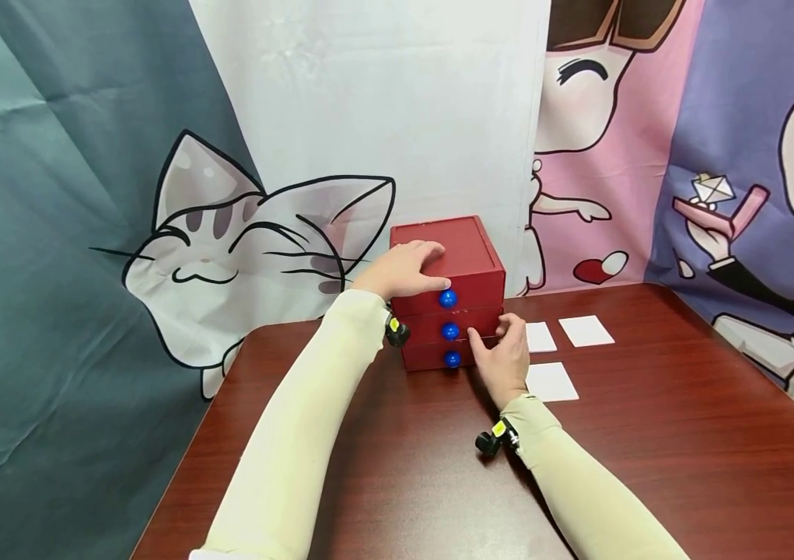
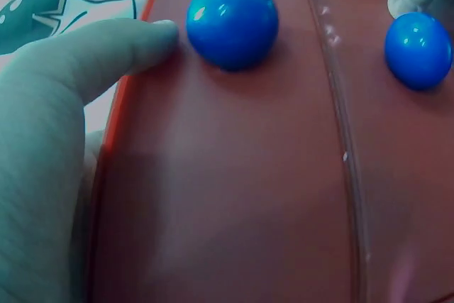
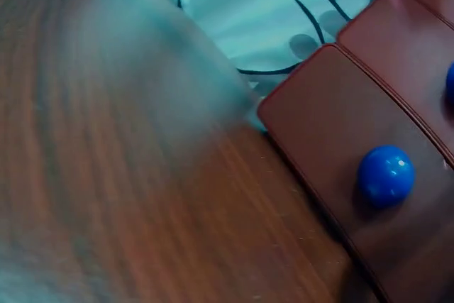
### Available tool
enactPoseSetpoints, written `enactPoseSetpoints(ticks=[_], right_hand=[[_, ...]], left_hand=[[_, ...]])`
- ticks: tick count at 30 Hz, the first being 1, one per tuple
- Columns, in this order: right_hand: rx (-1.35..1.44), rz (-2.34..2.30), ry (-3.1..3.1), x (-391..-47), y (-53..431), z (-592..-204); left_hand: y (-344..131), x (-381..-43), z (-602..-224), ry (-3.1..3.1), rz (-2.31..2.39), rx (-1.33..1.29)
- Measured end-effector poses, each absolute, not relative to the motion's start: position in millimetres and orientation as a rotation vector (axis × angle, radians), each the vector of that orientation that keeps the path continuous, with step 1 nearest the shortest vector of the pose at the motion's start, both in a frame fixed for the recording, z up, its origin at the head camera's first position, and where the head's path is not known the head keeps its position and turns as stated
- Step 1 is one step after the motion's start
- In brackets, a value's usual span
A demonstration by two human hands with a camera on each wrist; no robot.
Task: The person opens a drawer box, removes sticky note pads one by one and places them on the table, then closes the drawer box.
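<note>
- The red cabinet [image 1: 465, 243], made of three stacked drawers, is set on the brown table [image 1: 410, 467] near its far edge.
- Its top is touched by the left hand [image 1: 402, 270]; the fingers are laid loosely there, nothing is clasped, and the thumb is extended just above the upper blue knob [image 2: 233, 23].
- The right hand [image 1: 501, 364] is held relaxed and spread at the cabinet's right front edge, its thumb tip placed just beside the middle blue knob [image 2: 418, 52]; whether the knob is touched cannot be told.
- The lower blue knob [image 3: 386, 175] is left uncovered.
- Three white cards [image 1: 585, 330] are laid right of the cabinet.
</note>
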State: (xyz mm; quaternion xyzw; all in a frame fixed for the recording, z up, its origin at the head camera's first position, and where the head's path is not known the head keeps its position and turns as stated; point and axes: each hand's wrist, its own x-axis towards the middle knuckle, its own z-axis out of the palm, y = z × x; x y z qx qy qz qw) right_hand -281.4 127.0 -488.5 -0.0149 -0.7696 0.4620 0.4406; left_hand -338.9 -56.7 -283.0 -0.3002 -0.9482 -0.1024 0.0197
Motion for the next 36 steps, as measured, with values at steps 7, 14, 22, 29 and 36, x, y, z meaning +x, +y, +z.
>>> enactPoseSetpoints(ticks=[7,14,22,29,36], right_hand=[[0.072,0.898,-2.087,-276,125,-498],[0.22,0.76,-2.211,-274,121,-500],[0.316,0.617,-2.372,-274,118,-502],[0.336,0.561,-2.458,-272,114,-500],[0.312,0.561,-2.509,-274,110,-502]], left_hand=[[-49,-341,-288,-2.965,-0.206,-0.907],[-45,-341,-289,-2.972,-0.115,-0.897],[-45,-341,-291,-2.968,-0.091,-0.896],[-45,-340,-291,-2.967,-0.072,-0.895],[-44,-341,-292,-2.965,-0.052,-0.886]])
